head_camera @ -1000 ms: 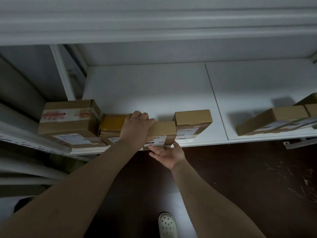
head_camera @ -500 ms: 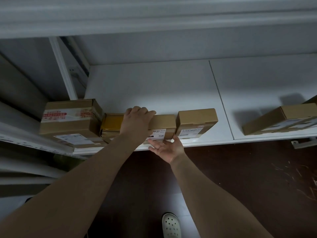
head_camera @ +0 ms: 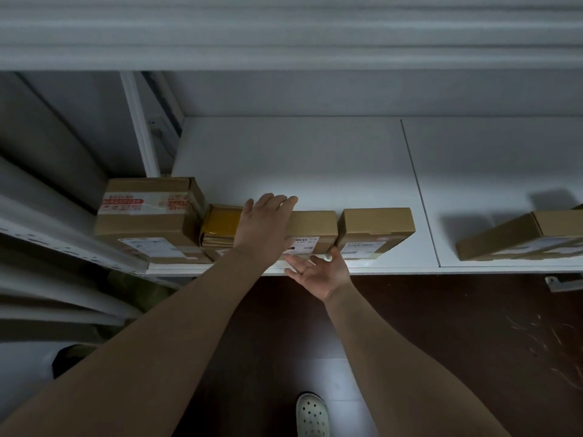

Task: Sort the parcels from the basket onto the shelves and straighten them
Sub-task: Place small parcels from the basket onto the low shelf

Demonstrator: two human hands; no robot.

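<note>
On the white shelf (head_camera: 315,152), at its left end, stands a large brown cardboard box with red-printed tape (head_camera: 148,216); just beside it lies a low stack of yellow padded envelopes (head_camera: 219,225); next comes the left hand (head_camera: 265,225), fingers straight and laid flat, palm down, over the flat brown cardboard parcel with a white label (head_camera: 312,228); below that parcel's front face the right hand (head_camera: 318,272) is spread open, palm up, fingertips at the shelf's front lip and gripping nothing; a small brown cardboard box (head_camera: 375,228) sits close on the right; well apart, a long brown carton (head_camera: 504,238) lies skewed. The step looks like squaring the labelled parcel into the row; done well, the top palm presses lightly and steers while the lower fingers nudge the front face flush with its neighbours, label outward, without shoving the envelopes askew; the skewed carton probably needs straightening afterwards; the basket is out of view.
</note>
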